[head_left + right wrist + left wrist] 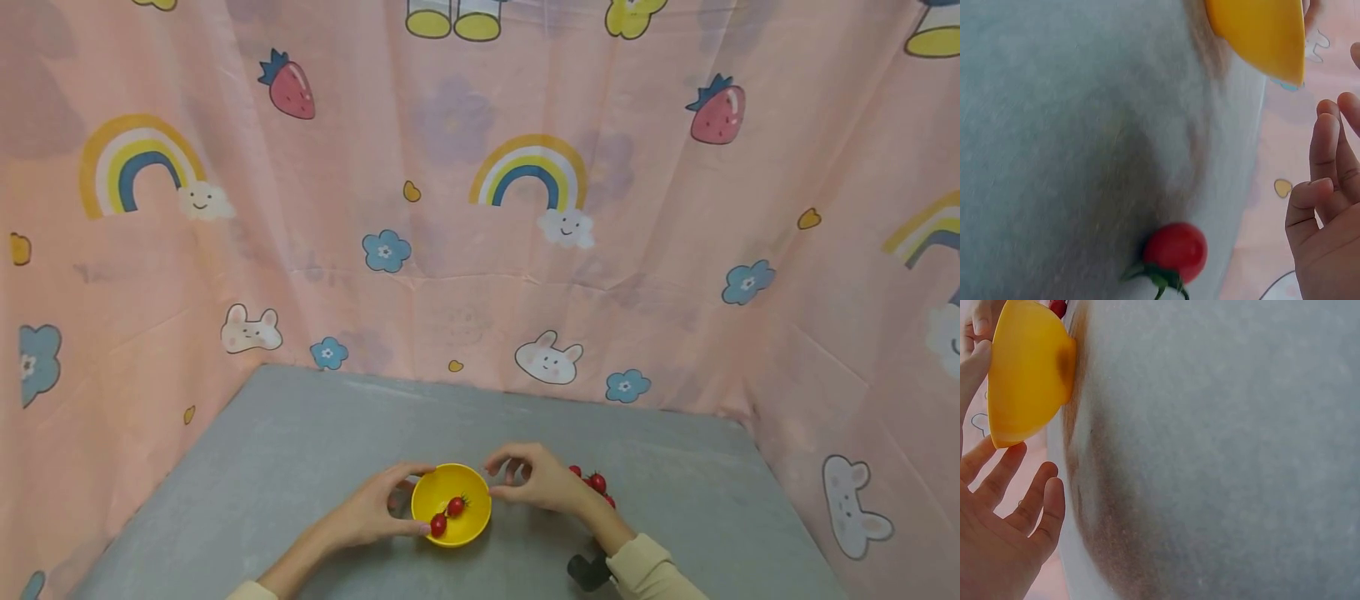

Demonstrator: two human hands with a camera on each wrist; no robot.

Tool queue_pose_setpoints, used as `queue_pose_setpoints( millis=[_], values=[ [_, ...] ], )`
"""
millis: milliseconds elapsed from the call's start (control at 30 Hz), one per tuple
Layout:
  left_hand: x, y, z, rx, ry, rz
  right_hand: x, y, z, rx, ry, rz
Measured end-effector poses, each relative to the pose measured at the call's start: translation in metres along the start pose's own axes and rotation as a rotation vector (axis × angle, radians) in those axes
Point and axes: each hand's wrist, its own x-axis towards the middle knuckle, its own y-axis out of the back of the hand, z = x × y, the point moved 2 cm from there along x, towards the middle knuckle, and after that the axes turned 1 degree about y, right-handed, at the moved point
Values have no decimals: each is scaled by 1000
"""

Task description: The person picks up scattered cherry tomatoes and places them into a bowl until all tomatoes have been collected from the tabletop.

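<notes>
Pink cloth (652, 233) behind and at both sides, with gray table (337, 433) below. Left hand (378, 504) round the left side of the yellow bowl (474, 525), holding it by the rim, thumb on the near part and fingers on the far part. Right hand (543, 479) just beside the other side, fingers bent and a bit apart, nothing in them; touching the rim or not, cannot tell. Bowl upright on the table, between both hands, round, so no long side to it. Inside, two tomatoes (456, 506), red and small, one near the middle, one by the left thumb. Over to the right, past the right arm (609, 529), loose tomatoes (597, 482) on the table, in a short slanting bunch, partly hidden, so no sure count. Much nearer to the right hand than to the left. Main thing for any next move, at a guess: bowl to the left of the right hand, loose tomatoes to its right. Farther out, next to the right sleeve (647, 567), a black thing (588, 572), too covered to name.
</notes>
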Motion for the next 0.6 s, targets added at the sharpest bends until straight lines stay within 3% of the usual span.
queue_pose_setpoints(
  millis=[600],
  values=[
    [-1,0,3,3,4,-8,-44,38,19,28,-62,109]
  ],
)
